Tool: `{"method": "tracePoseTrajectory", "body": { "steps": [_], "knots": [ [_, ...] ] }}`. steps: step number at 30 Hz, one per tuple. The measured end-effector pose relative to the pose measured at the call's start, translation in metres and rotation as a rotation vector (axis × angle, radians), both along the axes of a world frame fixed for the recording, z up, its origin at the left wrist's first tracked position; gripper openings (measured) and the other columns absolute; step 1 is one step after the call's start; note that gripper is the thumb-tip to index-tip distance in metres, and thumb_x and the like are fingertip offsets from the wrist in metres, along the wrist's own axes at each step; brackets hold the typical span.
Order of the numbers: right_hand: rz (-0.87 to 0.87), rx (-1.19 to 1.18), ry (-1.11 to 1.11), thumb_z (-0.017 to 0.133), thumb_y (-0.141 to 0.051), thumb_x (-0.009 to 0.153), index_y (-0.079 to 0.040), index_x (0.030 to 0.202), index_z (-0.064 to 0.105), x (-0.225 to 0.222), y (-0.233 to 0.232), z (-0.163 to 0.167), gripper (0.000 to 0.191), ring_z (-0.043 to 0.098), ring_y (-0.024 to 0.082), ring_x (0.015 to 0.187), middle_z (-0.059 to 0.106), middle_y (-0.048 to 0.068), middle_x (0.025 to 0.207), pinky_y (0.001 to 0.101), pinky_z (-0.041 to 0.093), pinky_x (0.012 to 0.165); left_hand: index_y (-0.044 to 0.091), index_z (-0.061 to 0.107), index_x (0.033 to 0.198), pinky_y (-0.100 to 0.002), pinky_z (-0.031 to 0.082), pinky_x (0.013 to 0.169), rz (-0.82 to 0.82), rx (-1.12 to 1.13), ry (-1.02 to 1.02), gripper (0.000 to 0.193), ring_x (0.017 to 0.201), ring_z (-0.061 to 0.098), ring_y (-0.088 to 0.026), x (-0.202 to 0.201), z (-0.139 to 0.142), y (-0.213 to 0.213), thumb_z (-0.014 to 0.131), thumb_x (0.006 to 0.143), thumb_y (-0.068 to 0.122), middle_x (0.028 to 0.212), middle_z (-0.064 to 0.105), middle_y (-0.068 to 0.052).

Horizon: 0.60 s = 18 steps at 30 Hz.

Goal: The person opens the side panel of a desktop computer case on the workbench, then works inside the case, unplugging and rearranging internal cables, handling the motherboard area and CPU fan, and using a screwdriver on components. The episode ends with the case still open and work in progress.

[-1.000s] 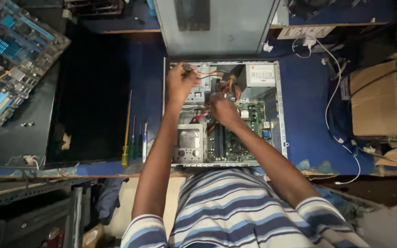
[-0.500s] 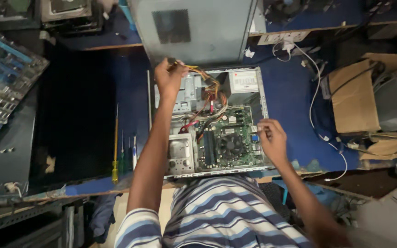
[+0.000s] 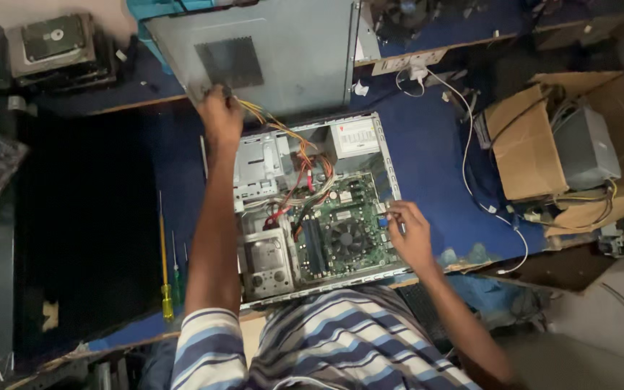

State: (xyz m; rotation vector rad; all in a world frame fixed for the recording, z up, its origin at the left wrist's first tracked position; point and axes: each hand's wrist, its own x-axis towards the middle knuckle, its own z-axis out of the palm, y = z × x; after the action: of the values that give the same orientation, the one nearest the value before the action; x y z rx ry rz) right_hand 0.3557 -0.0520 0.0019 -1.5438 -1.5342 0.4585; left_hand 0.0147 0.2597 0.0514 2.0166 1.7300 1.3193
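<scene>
While gripping the open computer case (image 3: 312,209) at two edges, left hand (image 3: 219,115) closed at far corner by loose wires (image 3: 294,144), right hand (image 3: 407,232) curled on right rim: could snag wires, could tip case off desk (image 3: 435,152) front edge.

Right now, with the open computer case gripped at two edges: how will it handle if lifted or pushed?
The computer case is a sheet-metal box, so probably stiff, and heavy with its boards and drives. The left hand grips its far corner, the right hand its side edge. The loose cable bundle will likely flop.
</scene>
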Motion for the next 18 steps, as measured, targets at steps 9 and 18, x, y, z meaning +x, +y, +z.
{"method": "tracePoseTrajectory", "body": {
  "steps": [9,18],
  "knots": [
    [0.016,0.029,-0.001,0.066,-0.001,0.094,0.000,0.108,0.066,-0.003,-0.001,0.003,0.014,0.067,0.021,0.084,0.069,0.014,0.111,0.0304,0.055,0.075,0.006,0.073,0.102,-0.048,0.055,0.076,0.280,-0.387,0.036,0.015,0.093,0.070,-0.042,-0.004,-0.041,0.009,0.072,0.090,0.014,0.099,0.073,-0.023],
    [-0.006,-0.015,0.015,0.066,0.001,0.092,-0.001,0.107,0.065,-0.006,-0.002,0.005,0.015,0.065,0.018,0.080,0.069,0.012,0.107,0.0292,0.054,0.073,0.011,0.073,0.112,-0.050,0.054,0.091,0.219,-0.771,0.279,0.033,0.111,0.066,-0.039,-0.010,-0.042,0.024,0.076,0.082,0.024,0.118,0.070,-0.020]
  ]
}}
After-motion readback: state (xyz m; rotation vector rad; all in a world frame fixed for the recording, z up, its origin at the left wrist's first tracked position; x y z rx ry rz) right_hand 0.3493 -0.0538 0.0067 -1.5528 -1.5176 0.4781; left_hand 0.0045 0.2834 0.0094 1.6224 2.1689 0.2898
